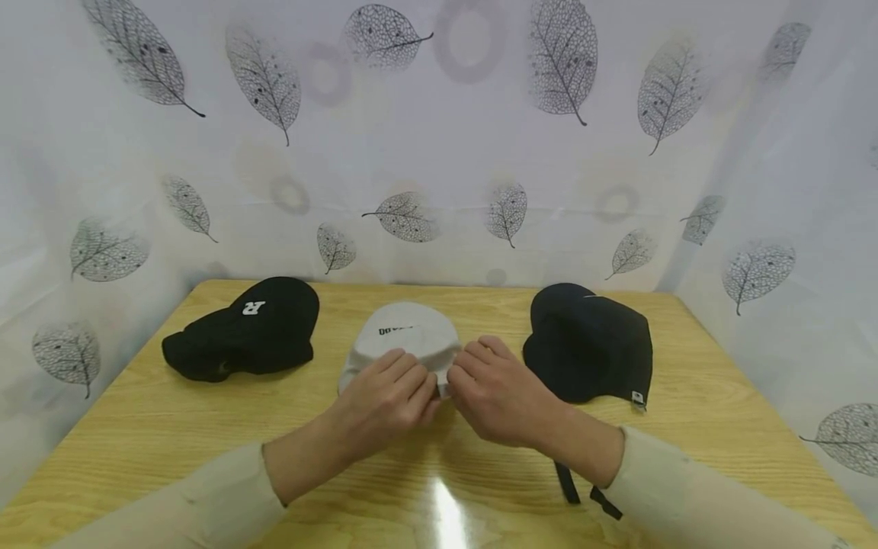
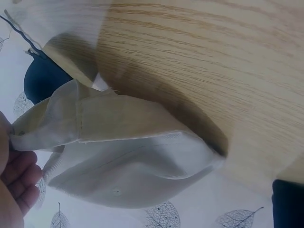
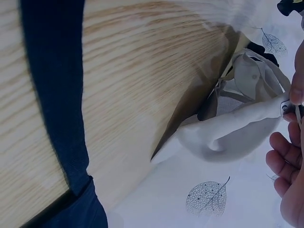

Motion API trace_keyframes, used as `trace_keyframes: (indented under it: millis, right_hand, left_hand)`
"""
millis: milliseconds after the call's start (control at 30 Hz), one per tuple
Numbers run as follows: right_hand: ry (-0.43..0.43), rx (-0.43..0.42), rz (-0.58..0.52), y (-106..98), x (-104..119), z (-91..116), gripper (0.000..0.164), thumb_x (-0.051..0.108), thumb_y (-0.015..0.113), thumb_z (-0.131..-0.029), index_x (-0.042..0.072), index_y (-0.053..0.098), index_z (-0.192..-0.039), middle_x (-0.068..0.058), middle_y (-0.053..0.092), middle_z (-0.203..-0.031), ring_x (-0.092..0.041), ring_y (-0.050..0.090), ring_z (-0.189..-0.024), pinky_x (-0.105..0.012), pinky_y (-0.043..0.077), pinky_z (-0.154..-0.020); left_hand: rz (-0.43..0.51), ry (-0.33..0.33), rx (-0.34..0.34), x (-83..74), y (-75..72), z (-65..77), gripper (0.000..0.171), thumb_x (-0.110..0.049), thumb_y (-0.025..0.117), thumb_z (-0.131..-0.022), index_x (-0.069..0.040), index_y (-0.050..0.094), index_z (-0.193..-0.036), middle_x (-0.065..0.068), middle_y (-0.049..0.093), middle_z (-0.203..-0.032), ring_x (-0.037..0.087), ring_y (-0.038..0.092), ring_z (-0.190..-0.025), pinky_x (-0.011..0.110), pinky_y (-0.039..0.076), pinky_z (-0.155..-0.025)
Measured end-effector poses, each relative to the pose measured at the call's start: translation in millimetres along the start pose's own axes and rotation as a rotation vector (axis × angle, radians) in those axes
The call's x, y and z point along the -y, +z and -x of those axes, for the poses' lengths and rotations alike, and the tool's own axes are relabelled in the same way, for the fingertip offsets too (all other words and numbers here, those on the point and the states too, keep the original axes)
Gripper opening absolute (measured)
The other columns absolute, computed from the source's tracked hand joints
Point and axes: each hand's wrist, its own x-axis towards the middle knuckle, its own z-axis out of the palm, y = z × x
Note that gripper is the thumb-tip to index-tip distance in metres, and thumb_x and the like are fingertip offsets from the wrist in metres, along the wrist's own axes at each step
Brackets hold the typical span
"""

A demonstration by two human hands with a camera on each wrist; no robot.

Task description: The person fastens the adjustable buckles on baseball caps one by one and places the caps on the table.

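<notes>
A light grey cap [image 1: 418, 316] with dark lettering sits at the middle of the table, and both hands are at its near edge. My left hand [image 1: 391, 396] grips the rim with curled fingers. Right beside it, my right hand [image 1: 504, 393] pinches the same edge, the two hands almost meeting. In the left wrist view the cap [image 2: 128, 166] shows its inner band and its hollow inside. From the right wrist, a small snap-like piece [image 3: 286, 108] shows on the band at the fingertips.
A black cap [image 1: 267, 335] with a white letter R lies on the left of the wooden table [image 1: 274, 518]. To the right is a black hat [image 1: 590, 343] with a small white tag and dark straps [image 1: 567, 484] under my right forearm. A leaf-patterned curtain [image 1: 439, 152] hangs behind.
</notes>
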Motion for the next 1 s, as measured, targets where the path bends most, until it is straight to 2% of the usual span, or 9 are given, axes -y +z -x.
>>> trace_keyframes:
  millis: [167, 433, 800, 1000]
  right_hand:
    - [0.006, 0.000, -0.002, -0.9, -0.5, 0.0, 0.018, 0.025, 0.045, -0.094, 0.014, 0.050, -0.080, 0.002, 0.048, -0.076, -0.018, 0.043, -0.074, -0.033, 0.037, -0.080]
    - [0.006, -0.053, -0.019, 0.7, 3.3, -4.1, 0.019, 0.027, 0.044, -0.095, 0.014, 0.055, -0.085, 0.001, 0.052, -0.080, -0.018, 0.048, -0.077, -0.035, 0.037, -0.079]
    - [0.016, -0.051, -0.038, 0.9, 6.6, -3.4, 0.020, 0.027, 0.041, -0.096, 0.013, 0.054, -0.088, 0.000, 0.057, -0.087, -0.018, 0.050, -0.082, -0.036, 0.036, -0.078]
    - [0.024, -0.040, -0.066, -1.9, 5.0, -2.3, 0.018, 0.024, 0.042, -0.095, 0.014, 0.053, -0.085, 0.002, 0.053, -0.083, -0.017, 0.049, -0.081, -0.036, 0.038, -0.082]
  left_hand:
    - [0.008, 0.002, -0.011, 1.5, -0.4, 0.6, 0.030, -0.024, 0.047, -0.091, -0.004, 0.066, -0.081, 0.003, 0.061, -0.073, 0.018, 0.057, -0.071, 0.028, 0.048, -0.072]
    - [0.015, 0.018, -0.029, 2.6, 0.7, -0.2, 0.030, -0.024, 0.047, -0.090, -0.002, 0.068, -0.083, 0.004, 0.061, -0.073, 0.019, 0.056, -0.070, 0.029, 0.047, -0.073]
    - [0.021, 0.040, -0.033, 1.5, 1.8, -2.6, 0.030, -0.022, 0.046, -0.090, -0.002, 0.067, -0.080, 0.003, 0.060, -0.071, 0.019, 0.054, -0.068, 0.028, 0.044, -0.069]
    - [0.021, 0.046, -0.034, 2.8, 1.4, -2.2, 0.029, -0.023, 0.047, -0.089, -0.003, 0.066, -0.078, 0.003, 0.059, -0.070, 0.018, 0.054, -0.067, 0.028, 0.044, -0.069]
